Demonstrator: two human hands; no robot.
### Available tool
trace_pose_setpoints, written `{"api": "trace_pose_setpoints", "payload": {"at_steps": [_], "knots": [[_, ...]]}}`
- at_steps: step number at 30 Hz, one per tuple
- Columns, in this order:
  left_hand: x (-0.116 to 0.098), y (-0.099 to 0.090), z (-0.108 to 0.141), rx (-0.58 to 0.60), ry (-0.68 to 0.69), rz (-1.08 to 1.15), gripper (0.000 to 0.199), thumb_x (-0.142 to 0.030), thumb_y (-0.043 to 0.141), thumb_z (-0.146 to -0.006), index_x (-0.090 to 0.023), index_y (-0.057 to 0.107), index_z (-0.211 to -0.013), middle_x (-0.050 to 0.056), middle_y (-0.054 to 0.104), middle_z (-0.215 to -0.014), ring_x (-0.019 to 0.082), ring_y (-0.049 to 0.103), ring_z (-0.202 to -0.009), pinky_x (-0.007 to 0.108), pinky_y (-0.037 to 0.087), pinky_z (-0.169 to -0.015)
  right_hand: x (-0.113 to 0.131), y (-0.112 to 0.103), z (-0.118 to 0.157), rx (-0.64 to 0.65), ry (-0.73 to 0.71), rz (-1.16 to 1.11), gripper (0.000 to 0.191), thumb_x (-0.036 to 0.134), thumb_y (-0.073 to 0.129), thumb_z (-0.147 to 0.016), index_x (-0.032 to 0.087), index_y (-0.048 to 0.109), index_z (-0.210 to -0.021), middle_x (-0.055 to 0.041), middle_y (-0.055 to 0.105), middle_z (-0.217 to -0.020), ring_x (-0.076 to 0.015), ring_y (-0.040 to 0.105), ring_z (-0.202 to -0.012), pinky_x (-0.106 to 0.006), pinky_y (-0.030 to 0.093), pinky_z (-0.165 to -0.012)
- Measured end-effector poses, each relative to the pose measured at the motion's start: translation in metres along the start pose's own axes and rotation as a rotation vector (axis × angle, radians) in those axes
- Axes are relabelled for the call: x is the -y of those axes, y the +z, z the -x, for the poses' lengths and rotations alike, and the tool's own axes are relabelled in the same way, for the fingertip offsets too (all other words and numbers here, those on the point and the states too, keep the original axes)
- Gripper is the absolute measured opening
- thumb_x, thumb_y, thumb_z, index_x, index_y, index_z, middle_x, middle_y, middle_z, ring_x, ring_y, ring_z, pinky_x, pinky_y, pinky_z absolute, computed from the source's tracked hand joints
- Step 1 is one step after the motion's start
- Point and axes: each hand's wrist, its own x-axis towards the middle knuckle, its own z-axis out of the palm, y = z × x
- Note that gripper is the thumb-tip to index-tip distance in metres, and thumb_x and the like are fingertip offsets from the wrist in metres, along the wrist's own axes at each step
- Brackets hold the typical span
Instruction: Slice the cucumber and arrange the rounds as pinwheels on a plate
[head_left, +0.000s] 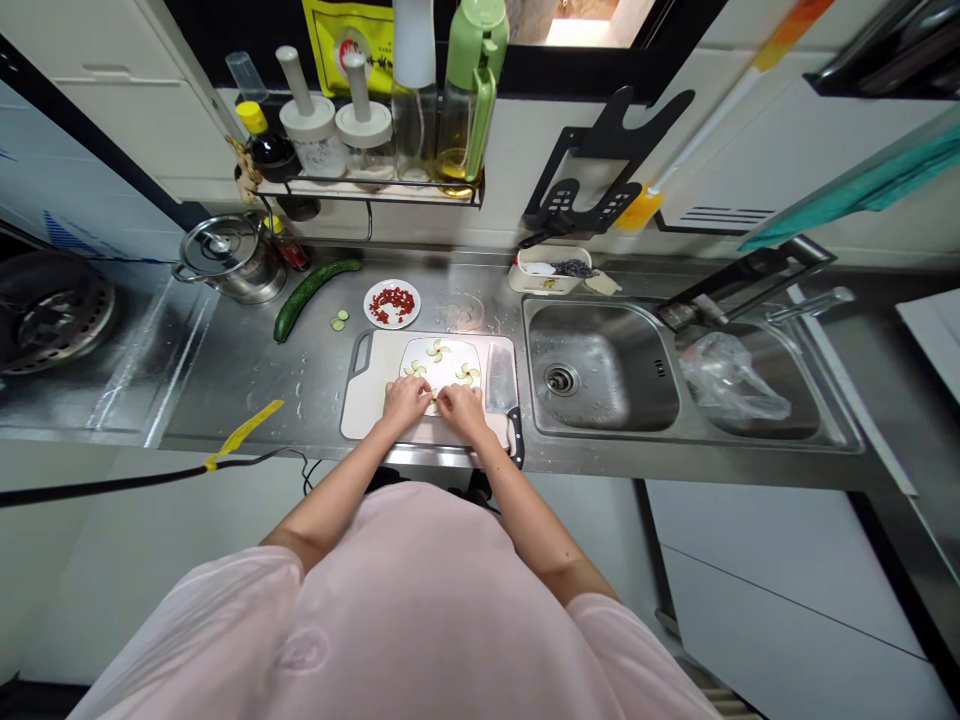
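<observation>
My left hand and my right hand rest at the near edge of a white rectangular plate, fingertips close together. A thin cucumber slice shows between them, and I cannot tell whether either hand grips it. Fanned cucumber slices form pinwheel shapes on the plate. The plate sits on a white cutting board. A cleaver lies to the right of my right hand. Farther back lie a whole cucumber, two loose slices and a small plate of chopped red pieces.
A steel sink with a plastic bag in its far basin lies right of the board. A lidded steel pot and a burner stand left. Bottles crowd a shelf behind the counter.
</observation>
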Motion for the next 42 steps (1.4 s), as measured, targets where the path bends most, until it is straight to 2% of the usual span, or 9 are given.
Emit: {"api": "trace_pose_setpoints", "payload": {"at_steps": [33,42], "knots": [[-0.004,0.002,0.001,0.006,-0.022,-0.028,0.014,-0.034,0.058,-0.083,-0.023,0.064,-0.088,0.006,0.065,-0.096,0.024,0.055,-0.098,0.037,0.033,-0.084,-0.003,0.002,-0.005,-0.038,0.041,0.023,0.011,0.023,0.051,-0.088,0.019,0.06,-0.081,-0.0053,0.065,-0.088,-0.0197,0.05,-0.085,-0.032,0.022,-0.075],[-0.004,-0.001,0.002,-0.023,-0.01,-0.008,0.015,-0.036,0.057,-0.084,-0.024,0.065,-0.088,0.005,0.066,-0.096,0.023,0.056,-0.099,0.037,0.032,-0.085,-0.009,-0.009,-0.001,-0.144,0.055,-0.123,0.013,0.027,0.052,-0.086,0.02,0.058,-0.077,-0.0026,0.063,-0.08,-0.0186,0.051,-0.082,-0.03,0.024,-0.073]]}}
